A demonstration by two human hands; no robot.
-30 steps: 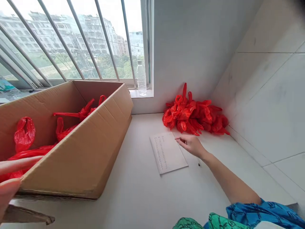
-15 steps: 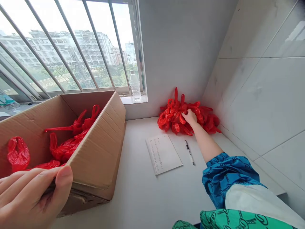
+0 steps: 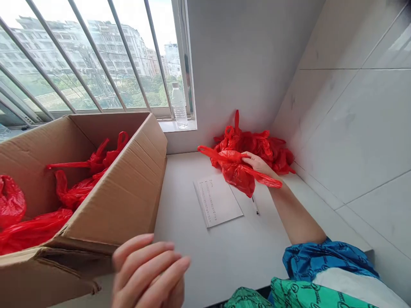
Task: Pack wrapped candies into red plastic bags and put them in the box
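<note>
My right hand point(image 3: 258, 165) pinches a red plastic bag point(image 3: 239, 173) near its top and holds it up over the notepad and pen. The bag's two handles stick out to either side, and its lower part bulges; what it contains is hidden. Behind it, a heap of red plastic bags point(image 3: 281, 156) lies against the wall. My left hand point(image 3: 150, 271) is beside the near corner of the cardboard box point(image 3: 128, 179), its fingers loosely bent and a little apart, holding nothing. Several red bags point(image 3: 38, 226) lie inside the box.
A notepad point(image 3: 220, 205) with writing lies on the white tabletop point(image 3: 199, 252), with a pen point(image 3: 256, 207) partly under the raised bag. A clear bottle point(image 3: 180, 107) stands on the sill of the barred window. Tiled wall point(image 3: 356, 137) borders the right side.
My right hand has lifted one red bag from the heap toward me. My left hand has let go of the box edge and moved right. The view has shifted slightly.
</note>
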